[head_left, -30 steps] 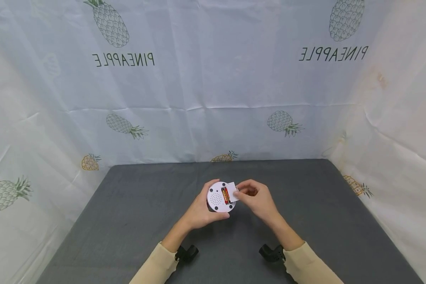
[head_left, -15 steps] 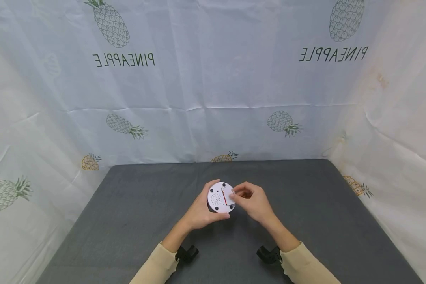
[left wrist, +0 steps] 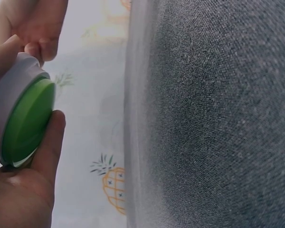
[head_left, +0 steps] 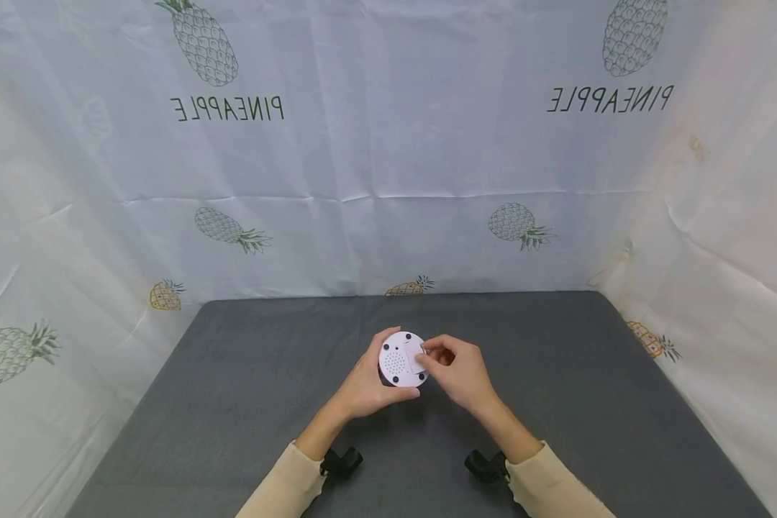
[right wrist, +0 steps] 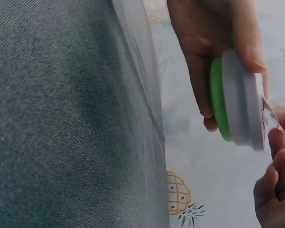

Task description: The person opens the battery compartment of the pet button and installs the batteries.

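Observation:
My left hand [head_left: 365,385] grips a round white sound button [head_left: 393,362] around its rim, with the underside facing up. That underside has speaker holes and small dark feet. Its green push top [left wrist: 31,123] faces down, in the left wrist view. My right hand [head_left: 461,372] pinches a thin white battery cover [head_left: 412,351] between thumb and fingers, over the battery slot. From the right wrist view, the cover [right wrist: 271,112] leans at a slant against the white base, its outer edge slightly raised. The batteries are hidden beneath it.
A dark grey table [head_left: 265,410] lies below both hands. White cloth [head_left: 388,144] with pineapple prints hangs behind it and along both sides. Black camera mounts [head_left: 341,464] are strapped at both wrists.
The battery cover has moved left over the slot, hiding the red and black batteries that showed before. My right hand has shifted left with it; my left hand has stayed in place.

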{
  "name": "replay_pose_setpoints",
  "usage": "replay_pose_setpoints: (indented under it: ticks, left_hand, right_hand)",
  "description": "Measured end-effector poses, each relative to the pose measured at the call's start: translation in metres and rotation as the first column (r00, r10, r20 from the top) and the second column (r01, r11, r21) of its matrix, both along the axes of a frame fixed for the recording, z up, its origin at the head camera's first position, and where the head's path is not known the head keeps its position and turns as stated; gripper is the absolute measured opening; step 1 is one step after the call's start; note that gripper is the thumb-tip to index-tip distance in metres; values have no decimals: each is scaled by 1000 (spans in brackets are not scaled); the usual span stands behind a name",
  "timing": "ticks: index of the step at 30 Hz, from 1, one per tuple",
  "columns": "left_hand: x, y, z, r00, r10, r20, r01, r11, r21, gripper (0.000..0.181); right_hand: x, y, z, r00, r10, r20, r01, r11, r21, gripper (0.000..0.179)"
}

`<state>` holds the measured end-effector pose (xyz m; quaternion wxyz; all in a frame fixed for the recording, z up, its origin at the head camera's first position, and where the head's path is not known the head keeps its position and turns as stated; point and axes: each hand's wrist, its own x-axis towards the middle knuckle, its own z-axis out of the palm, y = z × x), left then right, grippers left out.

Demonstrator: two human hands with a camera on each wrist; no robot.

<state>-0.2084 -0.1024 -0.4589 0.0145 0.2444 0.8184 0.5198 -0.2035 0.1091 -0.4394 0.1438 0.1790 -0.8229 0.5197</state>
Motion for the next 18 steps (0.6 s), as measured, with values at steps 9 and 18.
replay_pose_setpoints:
  ticks: [9,18]
  left_hand:
    - [0,0,0,1000,4,-8,-4,1000,7,104]
    - [0,1,-2,1000,10,-14,-10,1000,0,103]
  right_hand:
    - [0,-5,-7,969,-51,-241,84,988,127,16]
    - [1,-10,-6,984,-118,-130,131,987,97,16]
